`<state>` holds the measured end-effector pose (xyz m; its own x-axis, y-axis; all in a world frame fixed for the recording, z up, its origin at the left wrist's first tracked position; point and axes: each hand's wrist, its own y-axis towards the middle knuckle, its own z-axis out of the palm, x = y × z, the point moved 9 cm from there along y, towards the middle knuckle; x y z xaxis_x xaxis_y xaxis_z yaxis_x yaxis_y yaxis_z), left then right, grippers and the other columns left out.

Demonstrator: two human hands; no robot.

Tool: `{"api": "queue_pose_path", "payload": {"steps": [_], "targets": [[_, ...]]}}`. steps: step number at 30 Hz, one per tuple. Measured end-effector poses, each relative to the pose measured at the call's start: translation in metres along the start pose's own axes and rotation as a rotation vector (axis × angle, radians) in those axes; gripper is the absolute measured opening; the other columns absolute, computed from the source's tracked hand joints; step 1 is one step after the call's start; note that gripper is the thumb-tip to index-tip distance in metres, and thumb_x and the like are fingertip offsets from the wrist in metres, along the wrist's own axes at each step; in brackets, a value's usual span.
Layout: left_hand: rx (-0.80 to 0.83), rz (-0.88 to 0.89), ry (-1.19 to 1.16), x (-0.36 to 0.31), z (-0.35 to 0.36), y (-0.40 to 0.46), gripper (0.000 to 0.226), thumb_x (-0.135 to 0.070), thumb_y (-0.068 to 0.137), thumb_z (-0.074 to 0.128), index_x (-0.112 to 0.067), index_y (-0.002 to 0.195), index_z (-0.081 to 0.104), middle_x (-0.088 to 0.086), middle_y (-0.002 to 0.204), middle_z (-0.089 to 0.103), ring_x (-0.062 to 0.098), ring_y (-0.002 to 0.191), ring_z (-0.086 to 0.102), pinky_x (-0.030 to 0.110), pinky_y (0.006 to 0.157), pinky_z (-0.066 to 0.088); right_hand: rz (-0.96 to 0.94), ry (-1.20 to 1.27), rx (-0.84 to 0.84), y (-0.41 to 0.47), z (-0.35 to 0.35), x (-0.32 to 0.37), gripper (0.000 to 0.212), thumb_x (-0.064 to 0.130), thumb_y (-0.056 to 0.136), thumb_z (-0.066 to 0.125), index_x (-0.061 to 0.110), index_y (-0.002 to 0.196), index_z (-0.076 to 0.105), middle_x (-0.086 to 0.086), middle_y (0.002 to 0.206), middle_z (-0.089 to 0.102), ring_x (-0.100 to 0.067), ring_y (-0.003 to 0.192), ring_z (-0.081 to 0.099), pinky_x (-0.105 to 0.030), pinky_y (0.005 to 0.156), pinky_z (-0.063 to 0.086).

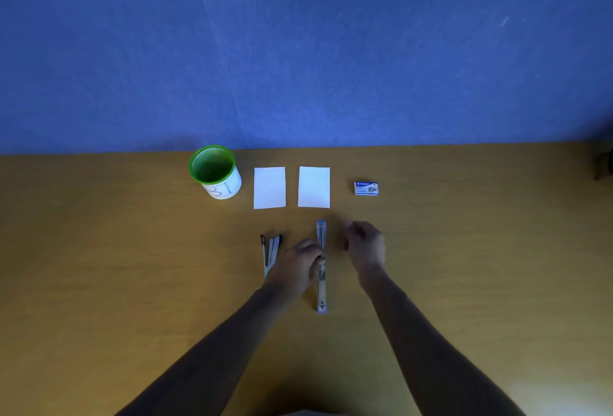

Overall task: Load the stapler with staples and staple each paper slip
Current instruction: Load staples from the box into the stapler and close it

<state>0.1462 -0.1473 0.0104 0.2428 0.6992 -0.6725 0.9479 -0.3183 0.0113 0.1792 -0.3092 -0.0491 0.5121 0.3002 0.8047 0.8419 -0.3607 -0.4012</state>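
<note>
A stapler (321, 269) lies swung fully open and flat on the wooden table (132, 250), pointing away from me. My left hand (303, 258) rests on its middle hinge, fingers curled against it. My right hand (365, 243) hovers just right of the stapler's far half, fingers loosely curled; whether it pinches anything is too small to tell. Two white paper slips (269, 187) (313, 187) lie side by side beyond the stapler. A small blue staple box (366, 188) sits to their right.
A second, dark-tipped stapler or staple remover (271, 255) lies left of my left hand. A green-rimmed mesh cup (215, 172) with a white label stands at the back left. A blue wall rises behind the table's far edge.
</note>
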Motion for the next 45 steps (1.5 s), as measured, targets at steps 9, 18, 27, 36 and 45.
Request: {"api": "queue_pose_path", "payload": {"steps": [9, 18, 27, 36, 45], "targets": [[-0.04, 0.024, -0.048, -0.012, -0.012, -0.005, 0.017, -0.001, 0.088, 0.058, -0.004, 0.102, 0.068, 0.01, 0.102, 0.064, 0.024, 0.092, 0.062, 0.026, 0.076, 0.045, 0.193, 0.497, 0.458, -0.071, 0.051, -0.008, 0.033, 0.031, 0.104, 0.046, 0.012, 0.086, 0.066, -0.003, 0.065, 0.063, -0.018, 0.061, 0.064, -0.029, 0.053, 0.05], [-0.188, 0.054, -0.085, -0.005, -0.04, -0.018, 0.042, -0.025, 0.08, 0.076, -0.011, 0.118, 0.063, 0.003, 0.111, 0.062, 0.011, 0.092, 0.06, 0.022, 0.077, 0.049, 0.293, 0.654, 0.477, -0.084, 0.046, -0.004, 0.015, 0.008, 0.098, 0.047, 0.003, 0.089, 0.058, -0.005, 0.064, 0.046, -0.014, 0.053, 0.038, -0.026, 0.047, 0.028], [-0.171, -0.104, 0.192, 0.021, -0.033, -0.011, 0.031, -0.024, 0.09, 0.064, -0.009, 0.116, 0.065, 0.007, 0.112, 0.063, 0.025, 0.108, 0.056, 0.034, 0.088, 0.048, 0.373, 0.718, 0.438, -0.084, 0.043, -0.013, 0.016, 0.008, 0.097, 0.045, 0.001, 0.095, 0.059, -0.007, 0.066, 0.054, -0.014, 0.049, 0.042, -0.024, 0.041, 0.028], [0.132, -0.241, 0.418, 0.034, 0.009, 0.003, 0.02, -0.016, 0.095, 0.052, -0.008, 0.104, 0.068, 0.009, 0.117, 0.056, 0.028, 0.12, 0.047, 0.039, 0.096, 0.04, 0.371, 0.705, 0.478, -0.085, 0.045, -0.014, 0.03, 0.009, 0.094, 0.046, 0.008, 0.072, 0.066, -0.008, 0.066, 0.058, -0.014, 0.049, 0.045, -0.024, 0.04, 0.031], [-0.033, -0.344, 0.098, 0.044, -0.015, 0.003, 0.013, -0.012, 0.086, 0.067, -0.013, 0.098, 0.071, 0.005, 0.101, 0.071, 0.021, 0.092, 0.066, 0.03, 0.074, 0.053, 0.378, 0.689, 0.494, -0.085, 0.05, -0.017, 0.021, 0.01, 0.094, 0.048, 0.006, 0.08, 0.063, -0.009, 0.069, 0.062, -0.014, 0.049, 0.046, -0.024, 0.039, 0.032]]}}
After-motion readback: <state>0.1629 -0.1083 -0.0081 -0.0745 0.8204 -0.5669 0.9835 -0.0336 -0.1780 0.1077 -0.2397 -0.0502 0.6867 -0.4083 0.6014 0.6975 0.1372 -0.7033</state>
